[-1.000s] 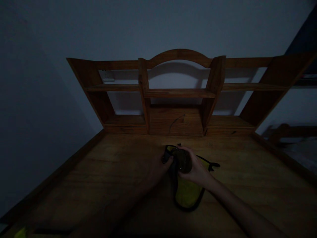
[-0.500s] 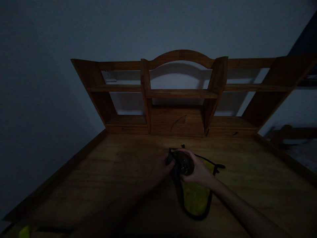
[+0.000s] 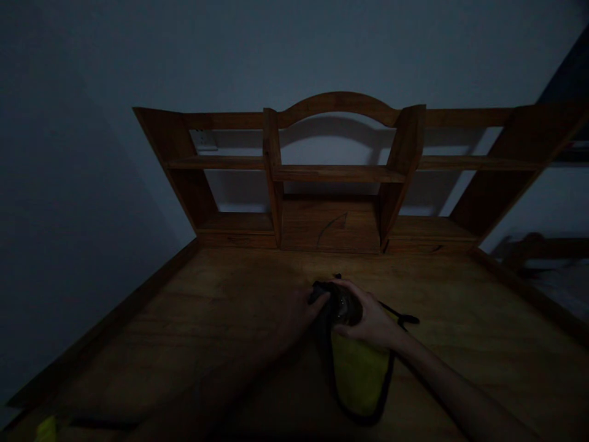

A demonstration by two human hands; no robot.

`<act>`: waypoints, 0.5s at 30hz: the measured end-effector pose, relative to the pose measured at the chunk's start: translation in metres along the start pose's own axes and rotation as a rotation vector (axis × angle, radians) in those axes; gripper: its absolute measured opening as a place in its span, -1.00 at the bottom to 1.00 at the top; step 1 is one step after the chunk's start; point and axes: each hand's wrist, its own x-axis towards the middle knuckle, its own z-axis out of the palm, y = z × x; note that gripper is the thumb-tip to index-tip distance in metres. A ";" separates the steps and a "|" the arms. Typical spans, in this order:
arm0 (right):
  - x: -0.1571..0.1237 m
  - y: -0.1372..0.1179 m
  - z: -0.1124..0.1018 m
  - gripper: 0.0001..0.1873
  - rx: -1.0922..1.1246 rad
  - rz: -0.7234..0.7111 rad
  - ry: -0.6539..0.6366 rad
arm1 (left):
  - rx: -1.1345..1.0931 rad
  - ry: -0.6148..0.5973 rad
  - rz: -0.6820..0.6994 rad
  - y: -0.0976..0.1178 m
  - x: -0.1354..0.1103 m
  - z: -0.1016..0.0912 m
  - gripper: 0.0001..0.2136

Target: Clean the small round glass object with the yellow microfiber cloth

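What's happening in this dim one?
A person is working with both bare hands at a wooden desk. The right hand grips a dark, shiny object, too dim to identify. The left hand holds the dark edge of a yellow cloth with black trim, right beside that object. A wooden shelf unit stands behind.

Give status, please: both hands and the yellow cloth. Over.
Right hand gripping dark shiny object. Left hand holding black-edged yellow cloth. No obstacle seen; dim light hides detail.
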 end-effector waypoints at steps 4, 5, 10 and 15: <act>-0.001 0.004 -0.002 -0.21 -0.005 0.004 -0.018 | -0.043 -0.010 -0.021 0.009 -0.004 -0.005 -0.67; -0.001 0.005 -0.003 -0.22 -0.016 0.004 -0.013 | -0.044 -0.006 -0.024 0.010 -0.004 -0.005 -0.66; -0.002 0.004 -0.001 -0.22 -0.072 0.018 0.023 | -0.127 -0.011 0.007 0.004 -0.002 -0.002 -0.68; -0.001 -0.001 0.001 -0.24 -0.128 0.027 0.053 | -0.238 -0.029 0.089 -0.009 0.002 0.004 -0.70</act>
